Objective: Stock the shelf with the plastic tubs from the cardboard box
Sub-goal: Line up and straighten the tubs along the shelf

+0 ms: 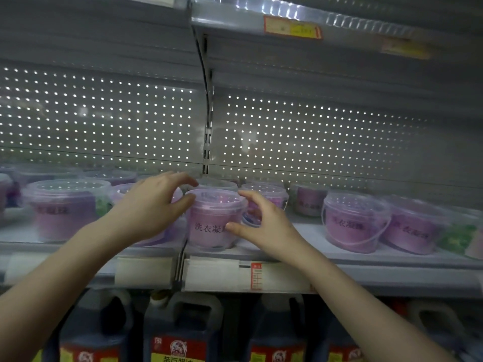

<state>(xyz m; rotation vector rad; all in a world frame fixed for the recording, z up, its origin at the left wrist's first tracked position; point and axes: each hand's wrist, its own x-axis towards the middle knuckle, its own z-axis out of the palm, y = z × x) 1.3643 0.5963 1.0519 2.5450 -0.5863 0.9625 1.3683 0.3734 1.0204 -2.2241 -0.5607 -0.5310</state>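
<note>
A clear plastic tub (pixel 213 226) with purple contents, a lid and black print stands at the front edge of the grey shelf (pixel 366 258), near the centre upright. My left hand (pixel 151 207) cups its left side, thumb on the rim and fingers curled over the back of the lid. My right hand (pixel 264 222) holds its right side, thumb on the front wall and forefinger at the lid's edge. The cardboard box is out of view.
Several more purple tubs stand on the same shelf: a large one at left (pixel 65 207), two at right (pixel 355 223) (pixel 415 228), others behind (pixel 266 195). A perforated back panel (pixel 313 131) rises behind. Dark jugs with red labels (pixel 183 333) fill the shelf below; an upper shelf (pixel 261 22) hangs overhead.
</note>
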